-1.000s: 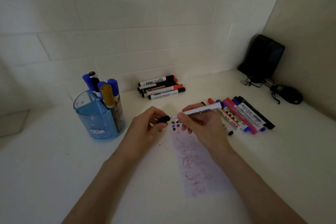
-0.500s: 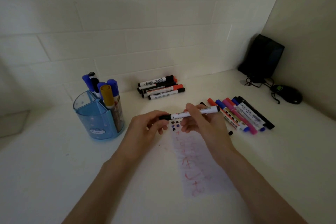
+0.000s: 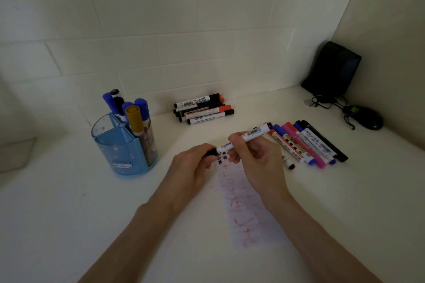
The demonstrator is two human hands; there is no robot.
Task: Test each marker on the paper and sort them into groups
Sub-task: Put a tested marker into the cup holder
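A white-barrelled black marker (image 3: 251,133) is held level above the top of the paper strip (image 3: 247,204), which carries red scribbles and small dark test marks. My right hand (image 3: 255,158) grips the marker's barrel. My left hand (image 3: 192,163) pinches the black cap at its left end; the cap sits on the marker. One group of black and red markers (image 3: 203,110) lies by the back wall. A second group of mixed colours (image 3: 305,142) lies to the right of my hands. More markers stand in the blue holder (image 3: 122,145) on the left.
A black speaker (image 3: 332,69) stands in the far right corner, with a black mouse (image 3: 366,118) and its cable beside it. A small loose cap (image 3: 290,164) lies just right of my right hand. The tiled wall closes off the back of the white desk.
The cap, held a little apart from the tip a second ago, is now pushed onto the marker. Both hands have shifted slightly.
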